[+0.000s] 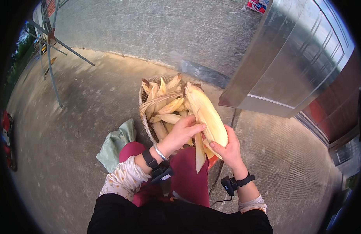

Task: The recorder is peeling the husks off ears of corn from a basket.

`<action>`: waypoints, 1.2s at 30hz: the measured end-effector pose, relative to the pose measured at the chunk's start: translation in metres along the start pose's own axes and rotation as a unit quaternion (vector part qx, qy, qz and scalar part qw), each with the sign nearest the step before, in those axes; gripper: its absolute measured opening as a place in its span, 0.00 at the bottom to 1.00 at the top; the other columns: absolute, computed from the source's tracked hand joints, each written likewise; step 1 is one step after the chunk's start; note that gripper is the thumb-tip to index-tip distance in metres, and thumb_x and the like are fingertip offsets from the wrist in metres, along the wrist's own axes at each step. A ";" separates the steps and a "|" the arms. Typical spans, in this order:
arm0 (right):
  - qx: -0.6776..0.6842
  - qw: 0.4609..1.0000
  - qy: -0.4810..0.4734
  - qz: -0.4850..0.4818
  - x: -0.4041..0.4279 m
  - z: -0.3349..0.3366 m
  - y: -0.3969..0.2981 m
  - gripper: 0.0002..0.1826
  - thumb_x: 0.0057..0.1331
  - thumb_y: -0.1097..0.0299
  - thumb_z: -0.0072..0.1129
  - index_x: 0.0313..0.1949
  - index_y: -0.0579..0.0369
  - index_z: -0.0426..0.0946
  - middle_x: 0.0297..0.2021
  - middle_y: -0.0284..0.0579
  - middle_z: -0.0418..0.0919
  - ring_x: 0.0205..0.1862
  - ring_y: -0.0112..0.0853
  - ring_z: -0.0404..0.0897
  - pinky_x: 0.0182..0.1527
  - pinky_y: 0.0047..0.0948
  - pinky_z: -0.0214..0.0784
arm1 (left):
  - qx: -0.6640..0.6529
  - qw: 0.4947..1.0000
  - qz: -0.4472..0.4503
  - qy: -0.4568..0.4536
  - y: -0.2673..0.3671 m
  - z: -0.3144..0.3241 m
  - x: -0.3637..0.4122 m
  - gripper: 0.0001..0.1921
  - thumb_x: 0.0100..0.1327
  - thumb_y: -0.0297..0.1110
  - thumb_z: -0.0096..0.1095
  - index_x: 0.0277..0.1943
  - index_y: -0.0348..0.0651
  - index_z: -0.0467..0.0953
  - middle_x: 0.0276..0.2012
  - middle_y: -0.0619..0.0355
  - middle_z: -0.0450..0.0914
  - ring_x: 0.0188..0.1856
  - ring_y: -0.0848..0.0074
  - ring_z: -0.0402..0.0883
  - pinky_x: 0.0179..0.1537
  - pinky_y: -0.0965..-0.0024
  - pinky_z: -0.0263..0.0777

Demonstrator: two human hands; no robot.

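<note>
Above my knees I hold an ear of corn in its pale yellow husk (pixel 206 112), tilted with its brown end up and away from me. My right hand (pixel 228 147) grips its lower end, thumb across the front. Along its left side my left hand (pixel 185 130) pinches the husk between thumb and fingers. One loose husk strip (pixel 199 155) hangs down over my right knee. Behind my hands stands a woven basket (pixel 145 124) heaped with several dry husked ears (pixel 170 106). My left forearm and the held ear hide part of it.
A pale green plastic bag (pixel 116 146) lies on the concrete floor left of the basket. An open metal door (pixel 274 67) stands at the right, its lower corner close to the basket. At the upper left, a metal rack's legs (pixel 53 79) rest on the floor before a grey wall (pixel 157 29).
</note>
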State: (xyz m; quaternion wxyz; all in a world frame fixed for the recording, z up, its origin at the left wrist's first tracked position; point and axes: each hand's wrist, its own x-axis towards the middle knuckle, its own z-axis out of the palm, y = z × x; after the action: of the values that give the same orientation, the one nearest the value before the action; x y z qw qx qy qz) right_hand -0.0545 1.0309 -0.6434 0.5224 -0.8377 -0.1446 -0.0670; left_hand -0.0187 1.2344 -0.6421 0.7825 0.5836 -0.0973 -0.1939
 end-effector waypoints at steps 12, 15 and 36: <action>0.079 0.994 0.053 0.048 -0.013 -0.015 0.013 0.35 0.51 0.63 0.69 0.56 0.62 0.64 0.47 0.48 0.74 0.50 0.33 0.73 0.53 0.31 0.65 | -0.039 0.996 0.036 -0.078 -0.014 0.013 0.023 0.11 0.64 0.27 0.53 0.47 0.31 0.73 0.38 0.54 0.80 0.36 0.76 0.81 0.41 0.73 0.77; 0.062 0.995 0.069 0.027 -0.018 -0.024 0.015 0.35 0.51 0.62 0.69 0.56 0.62 0.65 0.47 0.47 0.74 0.50 0.33 0.73 0.53 0.31 0.65 | -0.042 0.997 0.020 -0.063 -0.016 0.022 0.034 0.10 0.62 0.23 0.52 0.44 0.30 0.74 0.35 0.53 0.80 0.34 0.75 0.81 0.39 0.72 0.77; -0.195 0.966 0.171 -0.020 -0.028 -0.048 0.009 0.34 0.43 0.66 0.68 0.52 0.57 0.67 0.46 0.48 0.73 0.48 0.40 0.73 0.49 0.35 0.67 | 0.115 0.992 0.047 0.034 -0.043 0.044 0.029 0.30 0.59 0.35 0.65 0.62 0.39 0.60 0.55 0.53 0.69 0.57 0.74 0.69 0.53 0.71 0.66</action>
State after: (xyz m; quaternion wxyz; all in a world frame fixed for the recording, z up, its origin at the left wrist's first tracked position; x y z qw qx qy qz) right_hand -0.0767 0.9796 -0.6372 0.3641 -0.8967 -0.0539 -0.2461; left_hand -0.0168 1.1735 -0.6721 0.7210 0.6710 -0.1199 -0.1245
